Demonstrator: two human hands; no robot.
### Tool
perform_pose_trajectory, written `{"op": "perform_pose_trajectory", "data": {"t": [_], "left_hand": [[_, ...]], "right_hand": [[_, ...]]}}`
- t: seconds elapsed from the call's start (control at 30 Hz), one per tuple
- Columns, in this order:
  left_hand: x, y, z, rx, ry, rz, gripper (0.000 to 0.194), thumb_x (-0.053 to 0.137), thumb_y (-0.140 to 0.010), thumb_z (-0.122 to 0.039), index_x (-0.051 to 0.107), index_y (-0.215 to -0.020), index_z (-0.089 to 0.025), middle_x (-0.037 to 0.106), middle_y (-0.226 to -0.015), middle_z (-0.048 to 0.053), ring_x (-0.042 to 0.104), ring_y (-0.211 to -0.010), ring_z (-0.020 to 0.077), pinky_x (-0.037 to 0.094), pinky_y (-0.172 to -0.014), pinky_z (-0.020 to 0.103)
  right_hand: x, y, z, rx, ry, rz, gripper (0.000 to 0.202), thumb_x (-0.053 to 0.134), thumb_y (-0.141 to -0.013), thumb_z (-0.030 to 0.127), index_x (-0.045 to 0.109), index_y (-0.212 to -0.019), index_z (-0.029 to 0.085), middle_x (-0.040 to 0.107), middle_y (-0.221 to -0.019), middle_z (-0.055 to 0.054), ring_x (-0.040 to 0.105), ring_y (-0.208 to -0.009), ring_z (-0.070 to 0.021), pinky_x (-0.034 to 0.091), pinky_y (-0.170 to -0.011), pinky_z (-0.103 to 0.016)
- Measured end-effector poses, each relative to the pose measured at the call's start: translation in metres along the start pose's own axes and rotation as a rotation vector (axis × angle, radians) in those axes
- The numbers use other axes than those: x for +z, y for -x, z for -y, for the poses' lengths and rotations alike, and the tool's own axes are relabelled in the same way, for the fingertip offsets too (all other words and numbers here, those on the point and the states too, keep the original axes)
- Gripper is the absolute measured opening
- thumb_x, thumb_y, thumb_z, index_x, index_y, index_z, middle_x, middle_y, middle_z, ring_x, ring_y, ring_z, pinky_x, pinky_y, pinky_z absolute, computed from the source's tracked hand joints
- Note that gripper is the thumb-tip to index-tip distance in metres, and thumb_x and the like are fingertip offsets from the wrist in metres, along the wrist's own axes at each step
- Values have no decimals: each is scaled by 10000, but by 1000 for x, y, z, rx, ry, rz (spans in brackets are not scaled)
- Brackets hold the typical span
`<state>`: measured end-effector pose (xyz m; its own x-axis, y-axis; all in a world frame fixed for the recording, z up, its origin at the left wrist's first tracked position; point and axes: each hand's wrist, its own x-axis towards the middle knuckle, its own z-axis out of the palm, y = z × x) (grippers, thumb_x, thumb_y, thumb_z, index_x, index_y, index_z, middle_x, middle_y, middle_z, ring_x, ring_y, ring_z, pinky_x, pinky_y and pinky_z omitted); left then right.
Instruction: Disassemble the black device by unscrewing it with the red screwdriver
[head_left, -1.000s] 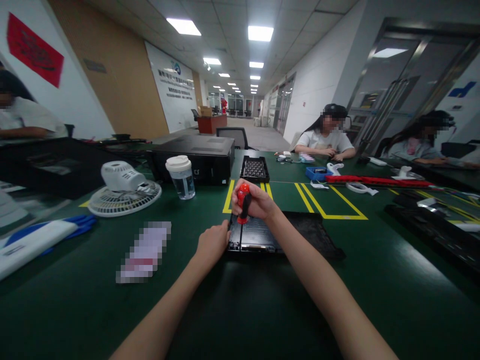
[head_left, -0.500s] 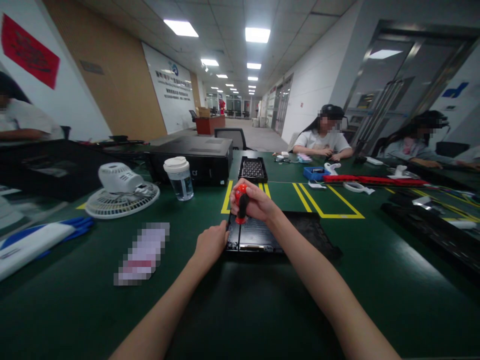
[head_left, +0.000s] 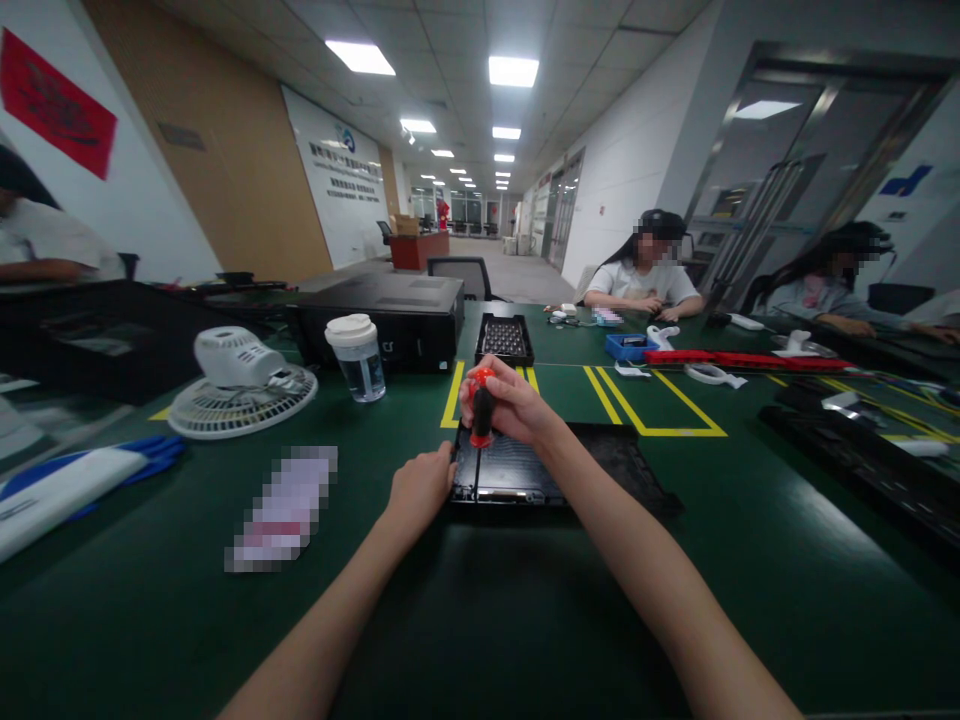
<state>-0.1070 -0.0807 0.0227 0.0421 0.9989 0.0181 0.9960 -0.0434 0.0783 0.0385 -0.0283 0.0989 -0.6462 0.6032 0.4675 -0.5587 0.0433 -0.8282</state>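
- Head view, counted: one screwdriver (head_left: 481, 418) with a red-and-black handle, one black plastic panel (head_left: 626, 460), two bare hands, all at one green table (head_left: 142, 630).
- Left of the panel: one white fan (head_left: 244, 385), one clear cup (head_left: 365, 368) with a white lid, and one flat lilac item (head_left: 289, 510), blurred out.
- Beyond the panel: one black computer tower (head_left: 420, 345) lying on its side, one black tray (head_left: 505, 342) and one blue box (head_left: 630, 347).
- The right hand (head_left: 514, 402) is closed around the screwdriver's handle, above the panel's left part; the shaft points down to the near-left corner area. Whether the tip sits in a screw is too small to tell.
- The left hand (head_left: 418, 485) is curled against the panel's left edge; its fingers are partly hidden, so I cannot tell whether it grips.
- The panel lies flat, between the left hand and the right forearm, extending rightward beneath that forearm.
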Motion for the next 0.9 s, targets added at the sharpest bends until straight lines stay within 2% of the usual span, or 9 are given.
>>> {"op": "perform_pose_trajectory", "data": {"t": [0.9], "left_hand": [[2,-1,1,8,1,-15,303,347,-877,-360,457,-1122,-219,649,-947,104,623,-878,236,466,-708,330]], "right_hand": [[7,6,1,-64,96,-142,163,539,-796,250,383,-834,221,592,-782,27,586,-597,-107,524,-575,-294]]}}
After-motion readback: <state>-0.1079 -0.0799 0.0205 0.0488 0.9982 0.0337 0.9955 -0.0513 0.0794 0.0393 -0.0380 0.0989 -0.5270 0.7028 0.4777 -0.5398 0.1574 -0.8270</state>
